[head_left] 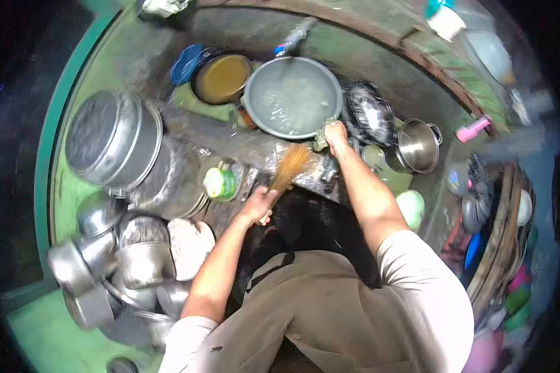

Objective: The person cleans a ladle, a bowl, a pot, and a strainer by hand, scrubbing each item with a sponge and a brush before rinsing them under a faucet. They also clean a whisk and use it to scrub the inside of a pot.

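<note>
Two closed hands: my left hand (pixel 261 205) grips the brush (pixel 283 177) by its narrow end, apparently leaving the bristles (pixel 297 155) free; my right hand (pixel 336 135) clutches a scrubber (pixel 320 139) near-right of the basin (pixel 286 135), likely keeping water (pixel 292 102) within reach.

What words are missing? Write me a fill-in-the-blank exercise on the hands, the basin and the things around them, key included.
1. The long-bristled brush is gripped in the person's ____ hand.
2. The right hand holds a greenish scrubber near the rim of the round ____ basin.
3. That basin contains cloudy ____.
4. Farther right, a small plastic tool is coloured ____.

Missing words: left; grey; water; pink.
</note>
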Action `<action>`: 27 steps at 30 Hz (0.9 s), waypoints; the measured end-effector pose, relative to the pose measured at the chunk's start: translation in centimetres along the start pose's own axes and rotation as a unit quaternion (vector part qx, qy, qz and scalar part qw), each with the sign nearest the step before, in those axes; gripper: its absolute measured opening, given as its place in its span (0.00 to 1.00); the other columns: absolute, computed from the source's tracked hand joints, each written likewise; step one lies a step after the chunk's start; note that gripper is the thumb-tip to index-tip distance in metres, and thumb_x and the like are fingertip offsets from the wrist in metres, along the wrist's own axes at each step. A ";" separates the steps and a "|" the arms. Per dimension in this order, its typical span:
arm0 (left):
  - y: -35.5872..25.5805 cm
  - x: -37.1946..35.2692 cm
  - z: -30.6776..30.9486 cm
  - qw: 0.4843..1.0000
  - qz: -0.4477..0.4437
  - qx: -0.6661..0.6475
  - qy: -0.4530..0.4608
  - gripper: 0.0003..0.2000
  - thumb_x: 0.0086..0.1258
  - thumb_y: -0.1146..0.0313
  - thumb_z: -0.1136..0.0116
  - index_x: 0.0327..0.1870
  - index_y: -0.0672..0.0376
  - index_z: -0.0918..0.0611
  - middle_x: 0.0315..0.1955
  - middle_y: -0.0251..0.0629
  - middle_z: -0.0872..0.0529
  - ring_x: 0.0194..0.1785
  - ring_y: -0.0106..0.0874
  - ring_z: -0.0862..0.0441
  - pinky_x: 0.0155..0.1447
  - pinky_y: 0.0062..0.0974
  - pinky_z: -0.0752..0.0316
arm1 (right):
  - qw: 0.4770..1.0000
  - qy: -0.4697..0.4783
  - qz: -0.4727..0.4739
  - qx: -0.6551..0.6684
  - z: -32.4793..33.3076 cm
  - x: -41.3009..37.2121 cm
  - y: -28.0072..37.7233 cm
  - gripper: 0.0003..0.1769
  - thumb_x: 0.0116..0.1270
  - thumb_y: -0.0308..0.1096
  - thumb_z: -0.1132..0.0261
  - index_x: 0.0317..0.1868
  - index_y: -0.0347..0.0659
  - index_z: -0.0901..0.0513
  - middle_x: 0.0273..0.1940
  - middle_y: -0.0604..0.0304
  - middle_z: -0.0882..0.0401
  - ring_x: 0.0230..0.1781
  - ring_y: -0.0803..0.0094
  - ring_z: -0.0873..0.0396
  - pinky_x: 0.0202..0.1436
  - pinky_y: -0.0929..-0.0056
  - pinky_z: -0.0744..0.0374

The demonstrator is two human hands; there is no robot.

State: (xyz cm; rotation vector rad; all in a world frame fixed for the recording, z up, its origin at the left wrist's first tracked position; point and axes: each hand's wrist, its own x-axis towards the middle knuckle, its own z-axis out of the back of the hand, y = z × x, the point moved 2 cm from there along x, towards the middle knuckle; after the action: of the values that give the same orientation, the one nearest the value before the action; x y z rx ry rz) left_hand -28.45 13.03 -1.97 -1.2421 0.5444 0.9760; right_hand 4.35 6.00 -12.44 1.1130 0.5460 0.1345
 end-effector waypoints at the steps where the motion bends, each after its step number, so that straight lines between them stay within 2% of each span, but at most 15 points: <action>1: -0.1 -0.4 0.2 0.982 -0.022 -0.187 0.012 0.18 0.78 0.51 0.55 0.52 0.57 0.29 0.27 0.42 0.18 0.21 0.35 0.19 0.25 0.35 0.21 | 0.988 0.011 0.006 0.151 2.0 -1.0 0.5 0.14 0.62 0.33 0.41 0.44 0.34 0.17 0.42 0.53 0.16 0.42 0.61 0.19 0.46 0.62 0.21; 3: -1.2 -0.5 0.0 0.949 -0.097 -0.299 0.016 0.19 0.75 0.48 0.48 0.50 0.53 0.32 0.19 0.32 0.26 0.16 0.26 0.25 0.17 0.28 0.26 | 0.928 0.034 -0.084 0.361 4.9 -6.6 3.7 0.09 0.71 0.30 0.49 0.42 0.42 0.21 0.34 0.60 0.20 0.33 0.69 0.21 0.34 0.66 0.23; 6: -7.4 -0.8 -1.0 0.883 -0.125 -0.453 0.021 0.15 0.76 0.50 0.49 0.49 0.52 0.32 0.24 0.34 0.23 0.26 0.28 0.20 0.28 0.28 0.21 | 0.878 0.123 -0.164 0.433 3.8 -13.0 4.8 0.11 0.71 0.35 0.44 0.47 0.38 0.22 0.43 0.55 0.19 0.42 0.61 0.20 0.47 0.62 0.20; 8: -10.1 2.5 -2.1 0.818 -0.174 -0.545 0.063 0.14 0.77 0.52 0.51 0.49 0.53 0.25 0.30 0.34 0.20 0.33 0.29 0.19 0.38 0.28 0.20 | 0.973 0.060 -0.010 0.222 0.7 -18.4 8.8 0.18 0.69 0.38 0.42 0.51 0.34 0.28 0.45 0.45 0.22 0.45 0.57 0.22 0.48 0.59 0.23; 9: -10.5 4.0 -2.7 0.833 -0.158 -0.529 -0.003 0.16 0.78 0.52 0.53 0.50 0.55 0.22 0.33 0.33 0.18 0.34 0.30 0.18 0.40 0.29 0.21 | 0.993 0.068 0.040 0.091 -0.8 -19.4 9.0 0.20 0.68 0.38 0.40 0.53 0.33 0.30 0.47 0.41 0.24 0.48 0.56 0.23 0.51 0.57 0.24; 11: -14.7 1.9 -2.4 0.811 -0.178 -0.541 0.134 0.17 0.79 0.51 0.55 0.45 0.56 0.20 0.33 0.34 0.16 0.36 0.30 0.19 0.43 0.30 0.21 | 0.990 0.016 0.087 0.111 -0.2 -20.6 10.5 0.22 0.67 0.38 0.40 0.53 0.32 0.33 0.48 0.37 0.26 0.50 0.55 0.24 0.52 0.55 0.26; 13: -14.9 3.5 -3.5 0.829 -0.165 -0.516 0.137 0.20 0.79 0.51 0.56 0.50 0.58 0.21 0.40 0.37 0.15 0.42 0.31 0.17 0.48 0.32 0.21 | 0.987 -0.015 0.149 0.063 1.2 -19.2 9.5 0.21 0.68 0.38 0.41 0.54 0.33 0.34 0.48 0.39 0.25 0.48 0.54 0.24 0.51 0.56 0.25; 15: -16.7 1.8 -6.4 0.864 -0.194 -0.462 0.050 0.21 0.79 0.52 0.55 0.57 0.61 0.23 0.49 0.40 0.17 0.50 0.32 0.18 0.55 0.32 0.23 | 0.986 0.018 -0.020 0.165 5.2 -17.2 9.9 0.21 0.71 0.39 0.43 0.56 0.34 0.35 0.47 0.42 0.25 0.47 0.55 0.23 0.49 0.57 0.24; 17: -18.7 1.9 -8.5 0.883 -0.241 -0.399 0.048 0.23 0.79 0.53 0.54 0.63 0.64 0.28 0.54 0.42 0.19 0.55 0.32 0.21 0.60 0.33 0.26 | 0.901 0.049 -0.122 0.414 6.1 -15.5 7.5 0.21 0.75 0.44 0.48 0.57 0.35 0.34 0.50 0.43 0.24 0.51 0.57 0.23 0.51 0.59 0.24; 19: -20.1 3.1 -9.1 0.905 -0.262 -0.334 0.018 0.23 0.79 0.55 0.55 0.63 0.65 0.28 0.54 0.42 0.20 0.55 0.32 0.21 0.60 0.32 0.26 | 0.971 -0.031 -0.045 0.233 6.5 -15.8 6.0 0.22 0.75 0.44 0.48 0.59 0.35 0.35 0.53 0.41 0.25 0.54 0.57 0.23 0.54 0.60 0.24; 21: -22.4 4.6 -9.4 0.899 -0.238 -0.363 0.056 0.19 0.80 0.57 0.58 0.55 0.67 0.25 0.45 0.43 0.16 0.45 0.33 0.17 0.53 0.33 0.22 | 0.995 0.037 -0.085 0.047 11.4 -18.6 10.3 0.22 0.72 0.40 0.46 0.59 0.35 0.32 0.55 0.42 0.24 0.55 0.55 0.23 0.58 0.61 0.26; 23: -24.9 5.1 -10.2 0.921 -0.183 -0.340 0.053 0.17 0.80 0.59 0.59 0.44 0.63 0.22 0.33 0.40 0.15 0.32 0.31 0.18 0.42 0.31 0.20 | 0.990 0.135 -0.036 0.030 14.9 -17.4 8.8 0.25 0.69 0.39 0.42 0.61 0.33 0.30 0.57 0.42 0.25 0.57 0.54 0.23 0.59 0.59 0.26; 24: -25.1 7.5 -10.3 0.942 -0.173 -0.280 0.074 0.17 0.79 0.58 0.59 0.42 0.63 0.22 0.31 0.40 0.16 0.29 0.29 0.18 0.36 0.30 0.21 | 0.988 0.154 -0.026 0.004 16.1 -15.7 7.0 0.18 0.66 0.33 0.37 0.54 0.32 0.25 0.47 0.48 0.19 0.48 0.65 0.22 0.53 0.64 0.25; 26: -27.1 8.2 -11.3 0.960 -0.173 -0.197 0.092 0.11 0.72 0.64 0.50 0.42 0.65 0.22 0.28 0.38 0.17 0.25 0.29 0.20 0.29 0.27 0.24 | 0.986 0.047 0.048 -0.150 20.5 -13.1 3.3 0.27 0.63 0.46 0.32 0.55 0.33 0.23 0.53 0.42 0.20 0.54 0.57 0.21 0.57 0.61 0.25; 27: -27.8 9.3 -11.7 0.970 -0.182 -0.128 0.096 0.10 0.69 0.69 0.48 0.45 0.66 0.22 0.28 0.39 0.18 0.24 0.29 0.21 0.27 0.27 0.24 | 0.984 0.051 -0.016 -0.170 24.4 -13.6 6.0 0.35 0.61 0.49 0.30 0.60 0.32 0.26 0.53 0.44 0.20 0.55 0.55 0.20 0.60 0.61 0.24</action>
State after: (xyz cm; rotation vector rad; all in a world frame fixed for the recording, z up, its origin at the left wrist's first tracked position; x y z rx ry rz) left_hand 1.65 4.41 2.10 -1.6130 0.3277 0.6316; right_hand 5.34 -16.18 5.55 0.7666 0.6071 0.2482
